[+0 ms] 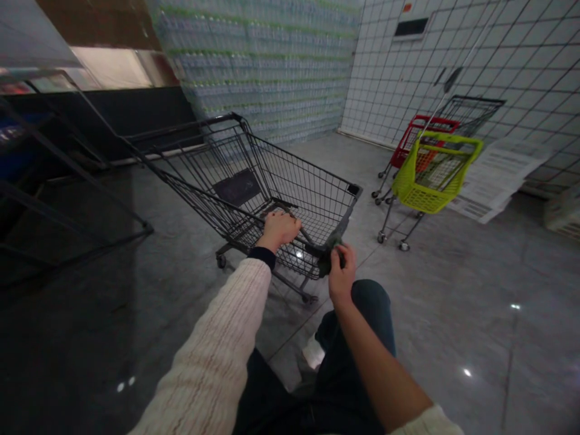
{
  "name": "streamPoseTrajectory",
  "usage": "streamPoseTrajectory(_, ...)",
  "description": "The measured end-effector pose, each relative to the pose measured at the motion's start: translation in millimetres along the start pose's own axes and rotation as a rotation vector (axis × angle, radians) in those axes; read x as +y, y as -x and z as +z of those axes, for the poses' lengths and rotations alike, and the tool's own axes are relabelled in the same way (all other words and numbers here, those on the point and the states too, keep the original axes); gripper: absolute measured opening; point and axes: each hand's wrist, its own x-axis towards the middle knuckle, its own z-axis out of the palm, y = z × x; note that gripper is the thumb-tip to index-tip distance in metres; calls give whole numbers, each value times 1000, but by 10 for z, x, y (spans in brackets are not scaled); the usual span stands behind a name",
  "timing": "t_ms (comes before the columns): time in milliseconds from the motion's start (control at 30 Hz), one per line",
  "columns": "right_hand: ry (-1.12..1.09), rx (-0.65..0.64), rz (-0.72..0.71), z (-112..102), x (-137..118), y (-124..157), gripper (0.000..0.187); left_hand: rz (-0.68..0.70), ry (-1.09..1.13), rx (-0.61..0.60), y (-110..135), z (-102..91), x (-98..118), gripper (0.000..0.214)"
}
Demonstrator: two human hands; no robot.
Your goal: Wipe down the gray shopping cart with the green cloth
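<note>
A dark wire shopping cart (267, 205) stands on the grey floor (453, 338). Its push handle (309, 240) is gripped by the closed left hand (280, 229), and a dark green bundle (327, 260) at the handle's end is pinched by the right hand (341, 275). A yellow-green cart (430, 173) and a red cart (421, 136) are parked near a tiled wall (498, 66).

The shopping cart (254, 193) is dark, matt metal wire, and its handle (306, 238) looks like smoother dark plastic. The nearby basket cart (430, 181) is bright yellow-green moulded plastic. The floor (453, 314) is glossy polished stone, and the wall tiles (453, 60) are smooth white ceramic. The sleeve (212, 344) is rough ribbed knit cloth; the loose sheets (493, 175) are matt paper.
</note>
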Motion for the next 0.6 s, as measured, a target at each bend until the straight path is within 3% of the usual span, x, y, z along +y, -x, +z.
streamPoseTrajectory(67,4,-38,-28,-68,4,229,21,-61,19,-33,-8,-18,-16,48)
streamPoseTrajectory(133,45,-92,-155,-124,-41,357,17,-73,26,-52,-16,-22,-33,48)
streamPoseTrajectory(267,232,-249,-514,-80,-126,268,32,-62,38,-65,-29,-8,-51,48)
streamPoseTrajectory(333,333,-340,-622,-13,-51,172,38,-74,55,-73,-31,-2,-48,48)
streamPoseTrajectory(500,400,-404,-716,-50,329,202,39,-80,68,-53,-29,-5,-31,46)
streamPoseTrajectory(600,344,-360,-689,-169,345,279,37,-75,71,-37,-34,-1,-29,45)
